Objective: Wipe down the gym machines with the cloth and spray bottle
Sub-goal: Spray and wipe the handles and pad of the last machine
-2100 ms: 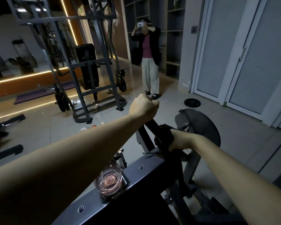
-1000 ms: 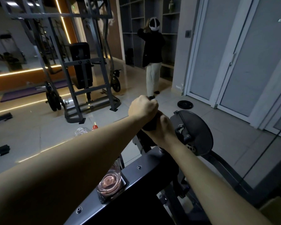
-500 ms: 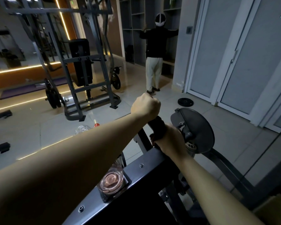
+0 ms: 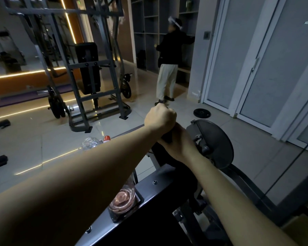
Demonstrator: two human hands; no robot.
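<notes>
My left hand (image 4: 160, 118) is a fist that grips the top end of the black machine handle (image 4: 158, 153). Right below it, my right hand (image 4: 179, 143) wraps round the same handle, with a dark cloth (image 4: 167, 138) showing under its fingers. The two hands touch. The handle rises from the dark machine frame (image 4: 155, 197) in front of me. A clear bottle with a pinkish top (image 4: 122, 199) stands in a holder on that frame, partly hidden by my left forearm. Beside the handle is a round black disc (image 4: 217, 139).
A clear plastic bottle with a red cap (image 4: 92, 142) lies on the tiled floor. A grey rack machine (image 4: 89, 71) stands at the back left. A person (image 4: 169, 64) stands at the shelves. A weight plate (image 4: 201, 113) lies near the white doors (image 4: 256, 59).
My right hand slid up the handle, then down a little, then up again against my left hand. My left hand kept its grip. The person at the back turned toward the shelves.
</notes>
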